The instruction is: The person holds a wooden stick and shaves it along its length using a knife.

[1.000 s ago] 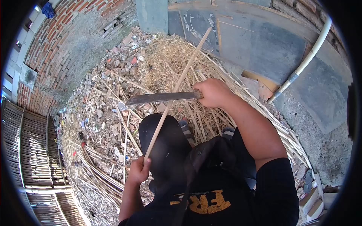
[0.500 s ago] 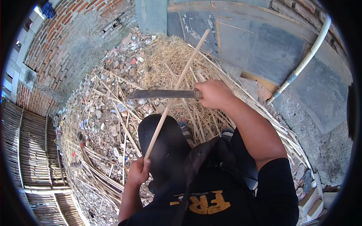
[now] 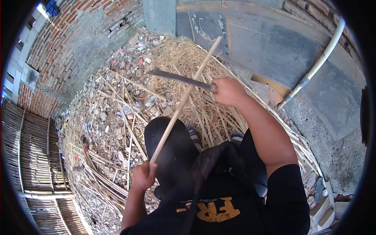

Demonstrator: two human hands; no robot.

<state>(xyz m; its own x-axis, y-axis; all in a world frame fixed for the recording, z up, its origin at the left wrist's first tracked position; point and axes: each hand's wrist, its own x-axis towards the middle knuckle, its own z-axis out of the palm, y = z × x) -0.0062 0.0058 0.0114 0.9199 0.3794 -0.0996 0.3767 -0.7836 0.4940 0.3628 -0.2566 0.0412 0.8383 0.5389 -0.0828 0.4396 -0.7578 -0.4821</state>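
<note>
Your left hand is closed around the lower end of a long, pale tan strip of split bamboo or wood, thumb laid along it, and the strip slants up and away from you, its far end pointing toward the grey panels. It passes over your black-clad knee; you can't tell from this angle whether it rests there. Your right hand is wrapped firmly around the short brownish handle of a dark, long-bladed metal knife, whose blade reaches out to your left and crosses the strip in its upper half, close to the handle. Whether the edge is biting into the strip is too fine to make out. Beyond the blade you have a heap of dry, straw-coloured shavings, spread over ground littered with broken grey and reddish rubble. A bundle of long pale strips lies on the ground to your left. Past the heap stand large, flat, blue-grey panels, with a white round pipe slanting before them on the right, and a weathered red brick wall rises at the far left.
</note>
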